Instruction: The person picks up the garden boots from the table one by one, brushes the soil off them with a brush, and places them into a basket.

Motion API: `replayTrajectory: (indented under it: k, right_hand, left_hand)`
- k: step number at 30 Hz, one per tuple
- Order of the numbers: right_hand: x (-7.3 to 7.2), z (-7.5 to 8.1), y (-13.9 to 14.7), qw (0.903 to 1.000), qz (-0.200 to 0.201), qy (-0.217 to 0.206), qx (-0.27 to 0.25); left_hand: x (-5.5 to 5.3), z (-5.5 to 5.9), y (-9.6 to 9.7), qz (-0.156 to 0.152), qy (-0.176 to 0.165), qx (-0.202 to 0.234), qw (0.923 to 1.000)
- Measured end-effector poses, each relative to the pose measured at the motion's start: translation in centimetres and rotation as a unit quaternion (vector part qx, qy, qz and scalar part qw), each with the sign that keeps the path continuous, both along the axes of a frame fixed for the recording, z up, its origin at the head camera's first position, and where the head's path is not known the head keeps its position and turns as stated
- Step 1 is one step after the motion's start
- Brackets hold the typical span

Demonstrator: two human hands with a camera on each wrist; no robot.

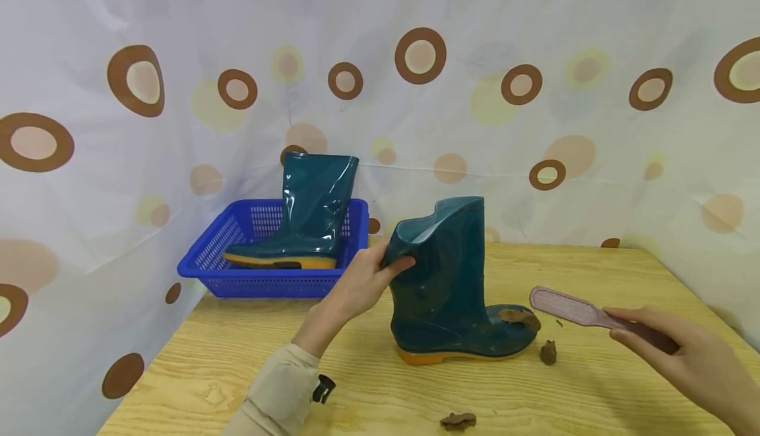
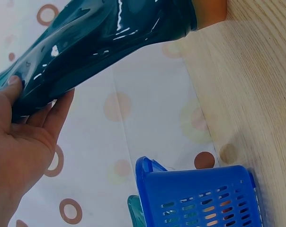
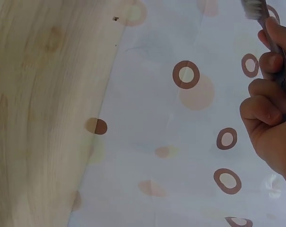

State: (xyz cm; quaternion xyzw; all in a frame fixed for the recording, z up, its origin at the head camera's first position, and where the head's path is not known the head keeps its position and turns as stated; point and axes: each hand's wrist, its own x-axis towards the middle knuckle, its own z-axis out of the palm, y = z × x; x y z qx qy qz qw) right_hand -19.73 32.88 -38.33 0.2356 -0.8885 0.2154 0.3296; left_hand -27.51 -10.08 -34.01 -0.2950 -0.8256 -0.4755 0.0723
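A dark teal rain boot (image 1: 442,291) with a yellow sole stands on the wooden table, toe to the right. Brown mud (image 1: 520,318) clings to its toe. My left hand (image 1: 365,281) grips the back of the boot's shaft near the top, thumb on the near side; the left wrist view shows the boot (image 2: 110,38) between thumb and fingers. In my right hand (image 1: 683,350) is a pinkish-purple brush (image 1: 570,307), held by its handle just right of the toe. Its bristles (image 3: 253,9) show in the right wrist view, with the fingers curled round the handle.
A blue plastic basket (image 1: 267,285) at the back left holds a second teal boot (image 1: 317,205). Mud lumps lie by the toe (image 1: 548,353) and near the front edge (image 1: 458,421). A small black object (image 1: 323,388) sits by the left sleeve. Patterned sheeting (image 1: 380,119) encloses the table's back and sides.
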Motion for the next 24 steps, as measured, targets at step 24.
replayTrajectory:
  k: [24]
  right_hand:
    - [-0.8, -1.1, -2.1, 0.9876, -0.114, -0.013, 0.107]
  left_hand:
    - [0.0, -0.1, -0.1, 0.000, -0.008, 0.004, 1.0000]
